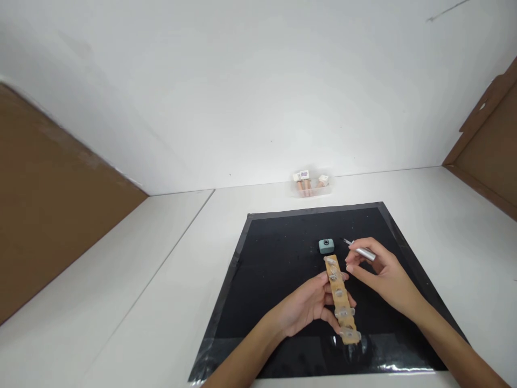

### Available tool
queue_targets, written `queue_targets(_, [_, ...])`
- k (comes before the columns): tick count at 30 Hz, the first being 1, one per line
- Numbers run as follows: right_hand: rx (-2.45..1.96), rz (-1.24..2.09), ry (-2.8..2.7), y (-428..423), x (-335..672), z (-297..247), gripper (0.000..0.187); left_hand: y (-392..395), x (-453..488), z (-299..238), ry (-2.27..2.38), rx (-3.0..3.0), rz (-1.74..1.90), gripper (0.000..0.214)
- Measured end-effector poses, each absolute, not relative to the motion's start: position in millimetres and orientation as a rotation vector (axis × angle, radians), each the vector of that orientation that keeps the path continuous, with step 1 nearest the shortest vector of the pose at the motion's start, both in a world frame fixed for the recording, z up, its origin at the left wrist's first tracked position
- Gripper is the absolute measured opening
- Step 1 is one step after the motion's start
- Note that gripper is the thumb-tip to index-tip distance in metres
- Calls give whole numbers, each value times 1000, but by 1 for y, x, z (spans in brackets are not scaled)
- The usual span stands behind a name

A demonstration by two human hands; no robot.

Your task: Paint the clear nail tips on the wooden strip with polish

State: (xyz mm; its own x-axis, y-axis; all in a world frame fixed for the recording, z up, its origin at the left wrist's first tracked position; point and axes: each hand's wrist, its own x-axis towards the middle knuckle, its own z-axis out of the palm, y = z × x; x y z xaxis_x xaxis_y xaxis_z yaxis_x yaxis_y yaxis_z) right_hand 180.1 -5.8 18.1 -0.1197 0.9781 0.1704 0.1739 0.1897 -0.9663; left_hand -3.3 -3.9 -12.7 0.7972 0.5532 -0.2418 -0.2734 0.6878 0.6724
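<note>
My left hand (309, 307) grips a narrow wooden strip (341, 302) from the side, holding it above a black mat (274, 280). Several clear, metal-tipped fittings sit in a row along the strip. My right hand (382, 275) is closed round a slim silver tool (361, 251) like a small screwdriver, its dark tip pointing up and to the left. The fingertips of that hand hover just right of the strip's upper end. A small grey-green block (326, 246) with a dark hole lies on the mat just beyond the strip.
The mat lies on a white table (141, 302). A clear bag of small wooden parts (311, 184) sits at the table's back edge by the white wall. Brown cardboard panels (52, 215) stand at the left and right sides.
</note>
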Motion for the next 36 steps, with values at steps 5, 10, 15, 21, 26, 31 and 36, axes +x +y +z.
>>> queue_targets(5, [-1192,960,-1639,-6,178,14,15,-4,-3,-12,457,674,530,47])
queue_targets(10, [-1228,963,-1672,-6,175,11,15,-3,-3,-11,466,680,531,44])
queue_targets(15, [-1250,988,-1626,-6,172,12,12,-4,-2,-11,467,676,526,48])
queue_targets(21, [-1219,884,-1595,-7,172,14,12,-4,-2,-11,444,654,513,46])
queue_targets(26, [-1094,419,-1789,-9,176,20,14,-2,-3,-13,418,606,484,42])
queue_targets(31, [-870,87,-2027,-10,181,16,27,-2,-4,-12,444,562,494,33])
queue_targets(36, [-753,-40,-2121,-11,183,14,32,-3,-4,-6,491,535,494,30])
